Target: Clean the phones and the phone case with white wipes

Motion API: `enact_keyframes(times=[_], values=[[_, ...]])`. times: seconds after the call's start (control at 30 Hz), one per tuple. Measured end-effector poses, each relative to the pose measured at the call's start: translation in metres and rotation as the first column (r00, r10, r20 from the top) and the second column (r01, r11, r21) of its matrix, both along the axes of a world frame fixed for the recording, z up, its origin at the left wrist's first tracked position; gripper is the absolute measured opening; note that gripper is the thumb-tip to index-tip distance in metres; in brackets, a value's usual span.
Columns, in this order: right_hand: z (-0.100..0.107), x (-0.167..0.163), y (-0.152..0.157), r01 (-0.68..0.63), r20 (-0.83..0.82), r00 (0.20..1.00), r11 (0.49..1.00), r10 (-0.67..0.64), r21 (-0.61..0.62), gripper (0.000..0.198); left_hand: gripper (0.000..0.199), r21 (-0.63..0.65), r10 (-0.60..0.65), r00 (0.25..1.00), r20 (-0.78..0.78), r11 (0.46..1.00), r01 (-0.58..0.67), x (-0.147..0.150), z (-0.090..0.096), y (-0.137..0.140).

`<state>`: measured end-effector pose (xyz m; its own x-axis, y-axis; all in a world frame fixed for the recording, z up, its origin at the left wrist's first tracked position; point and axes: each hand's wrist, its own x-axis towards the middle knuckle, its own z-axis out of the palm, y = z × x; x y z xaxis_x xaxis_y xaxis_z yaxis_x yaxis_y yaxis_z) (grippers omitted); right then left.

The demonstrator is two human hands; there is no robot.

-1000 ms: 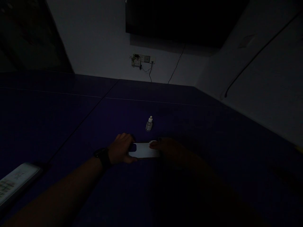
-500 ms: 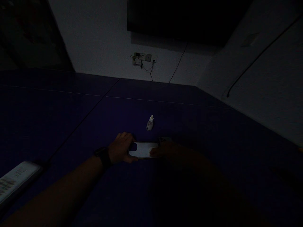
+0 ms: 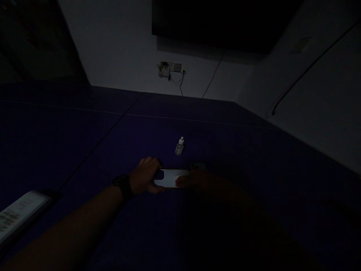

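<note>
A phone case (image 3: 170,177) lies pale inner side up on the dark blue surface, its camera cut-out at the left end. My left hand (image 3: 145,175), with a black watch at the wrist, grips that left end between thumb and fingers. My right hand (image 3: 191,178) is in deep shadow over the right half of the case, fingertips together and pressed on its pale inside. A small whitish patch shows at those fingertips; what it is I cannot make out. Just behind the right hand lies a phone (image 3: 197,166), mostly hidden, camera lenses faintly visible.
A small dropper bottle (image 3: 179,146) with a white top stands beyond the case. At the left edge lies a white power strip (image 3: 24,210), a dark cord running from it. Wall sockets (image 3: 172,68) and a large dark screen (image 3: 220,22) are at the back.
My right hand's fingertips have slid slightly left along the inside of the case. The left hand keeps its grip, and the bottle stays in place.
</note>
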<state>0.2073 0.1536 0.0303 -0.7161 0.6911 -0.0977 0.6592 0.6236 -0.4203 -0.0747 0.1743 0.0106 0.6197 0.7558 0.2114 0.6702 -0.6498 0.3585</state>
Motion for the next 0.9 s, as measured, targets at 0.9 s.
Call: enact_keyframes(times=[0.9], values=[[0.016,-0.024,-0.004,-0.013,0.186,0.982,0.986,-0.018,0.166,0.055,0.065,0.025,-0.010,0.999,-0.037,1.000,0.011,0.000,-0.002,0.002]])
